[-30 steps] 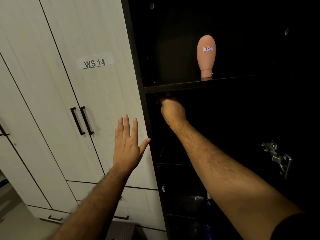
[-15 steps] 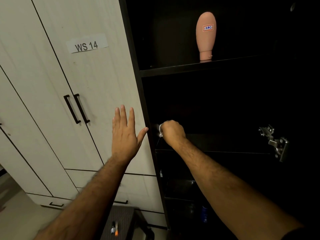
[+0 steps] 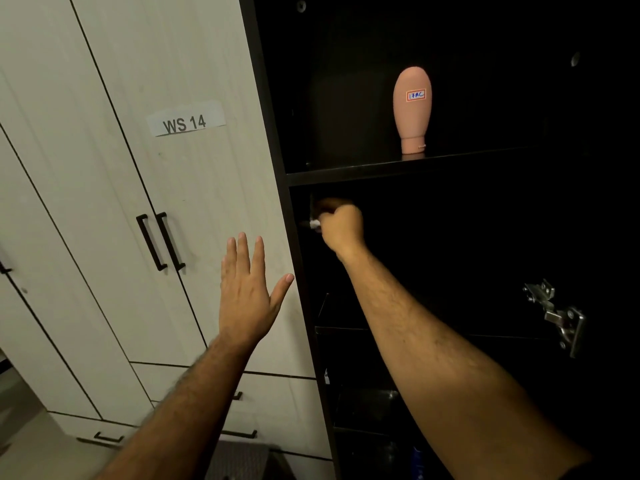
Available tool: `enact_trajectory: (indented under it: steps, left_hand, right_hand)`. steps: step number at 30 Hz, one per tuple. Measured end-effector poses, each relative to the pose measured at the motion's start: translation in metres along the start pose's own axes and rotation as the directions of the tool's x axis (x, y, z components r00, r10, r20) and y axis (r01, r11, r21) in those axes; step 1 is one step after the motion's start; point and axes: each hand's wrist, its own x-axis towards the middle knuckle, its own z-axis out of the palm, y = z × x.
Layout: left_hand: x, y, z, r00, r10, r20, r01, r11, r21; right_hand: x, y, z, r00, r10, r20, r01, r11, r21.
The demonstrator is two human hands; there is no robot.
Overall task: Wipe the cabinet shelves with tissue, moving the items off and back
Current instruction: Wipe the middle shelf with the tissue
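Right hand [image 3: 341,225] is inside the open dark cabinet [image 3: 485,237], just under the upper shelf [image 3: 381,168], at the left inner wall. Fingers curled into a fist, clenching a small wad of white tissue [image 3: 314,224]; only a sliver of it shows at the left of the fist, against the wall. Can't tell how much tissue is in there. Left hand [image 3: 247,292] is flat on the closed pale door [image 3: 194,188] just left of the cabinet's edge, fingers straight and close together, thumb splayed out toward the dark frame. Pink bottle [image 3: 412,109] stands upside down on its cap on the upper shelf, toward the middle, white sticker with a red border on it; well apart from the right hand. Paper label "WS 14" [image 3: 186,119] sits on the pale door above the two black handles [image 3: 160,241]. Metal hinge [image 3: 557,315] shows at the cabinet's right side. Lower shelves are too dark to read, bar something blue [image 3: 417,457] at the bottom edge.
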Motion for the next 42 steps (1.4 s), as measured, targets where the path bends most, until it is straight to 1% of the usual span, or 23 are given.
enact_trajectory:
  steps: [1, 5, 8, 11, 16, 19, 21, 24, 26, 28, 32, 34, 36, 38, 40, 42]
  left_hand:
    - [0.002, 0.0, -0.001, 1.0, -0.003, -0.001, 0.003, 1.0, -0.005]
    - [0.006, 0.002, -0.002, 1.0, -0.007, 0.0, 0.007, 0.999, -0.044]
    - [0.007, 0.0, 0.0, 1.0, -0.009, 0.0, 0.009, 0.998, -0.068]
    - [0.007, -0.002, 0.004, 1.0, -0.01, -0.001, 0.01, 0.996, -0.09]
    - [0.006, -0.003, 0.016, 1.0, -0.001, 0.009, 0.002, 0.992, -0.13]
    - [0.009, -0.004, 0.023, 1.0, 0.011, 0.014, -0.009, 0.983, -0.182]
    - [0.011, -0.006, 0.027, 1.0, 0.026, 0.013, -0.022, 0.974, -0.223]
    - [0.015, -0.011, 0.031, 0.998, 0.064, 0.017, -0.057, 0.965, -0.256]
    - [0.019, -0.014, 0.032, 0.996, 0.091, 0.019, -0.083, 0.959, -0.271]
    - [0.023, -0.017, 0.033, 0.993, 0.118, 0.023, -0.106, 0.951, -0.292]
    - [0.026, -0.021, 0.033, 0.983, 0.179, 0.029, -0.16, 0.933, -0.321]
    - [0.027, -0.022, 0.033, 0.98, 0.197, 0.028, -0.175, 0.922, -0.345]
    - [0.029, -0.022, 0.032, 0.977, 0.209, 0.03, -0.185, 0.916, -0.356]
    - [0.031, -0.024, 0.031, 0.974, 0.223, 0.033, -0.197, 0.914, -0.355]
    - [0.033, -0.025, 0.031, 0.971, 0.238, 0.031, -0.212, 0.911, -0.354]
    - [0.036, -0.026, 0.03, 0.968, 0.25, 0.029, -0.224, 0.908, -0.355]
  right_hand:
    - [0.003, -0.009, 0.0, 0.999, 0.03, 0.015, -0.03, 0.998, 0.062]
    - [0.007, -0.023, 0.001, 0.996, 0.088, 0.002, -0.087, 0.988, 0.124]
    - [0.001, -0.009, 0.004, 0.998, 0.018, 0.055, -0.025, 0.992, 0.124]
    - [-0.009, 0.02, 0.005, 0.996, -0.064, 0.055, 0.06, 0.996, 0.062]
    - [-0.031, 0.058, 0.005, 0.996, -0.068, 0.052, 0.071, 0.996, -0.062]
    - [-0.042, 0.079, 0.004, 0.999, -0.022, 0.042, 0.032, 0.966, -0.255]
    - [-0.047, 0.092, 0.0, 0.997, 0.049, 0.06, -0.025, 0.935, -0.354]
    - [-0.051, 0.097, 0.003, 0.993, 0.109, 0.053, -0.077, 0.904, -0.42]
    - [-0.052, 0.093, 0.009, 0.994, 0.113, 0.006, -0.101, 0.91, -0.401]
    - [-0.052, 0.081, 0.016, 0.995, 0.081, -0.056, -0.095, 0.931, -0.352]
    - [-0.036, 0.032, 0.022, 0.989, -0.078, -0.128, 0.043, 0.967, -0.251]
    - [-0.026, 0.002, 0.022, 0.981, -0.13, -0.147, 0.1, 0.976, -0.195]
    - [-0.018, -0.014, 0.019, 0.98, -0.128, -0.153, 0.111, 0.987, -0.116]
    - [-0.015, -0.014, 0.018, 0.987, -0.079, -0.143, 0.071, 0.996, -0.061]
    - [-0.018, 0.001, 0.021, 0.992, -0.061, -0.113, 0.05, 0.994, -0.102]
    - [-0.028, 0.024, 0.025, 0.992, -0.077, -0.097, 0.059, 0.983, -0.173]
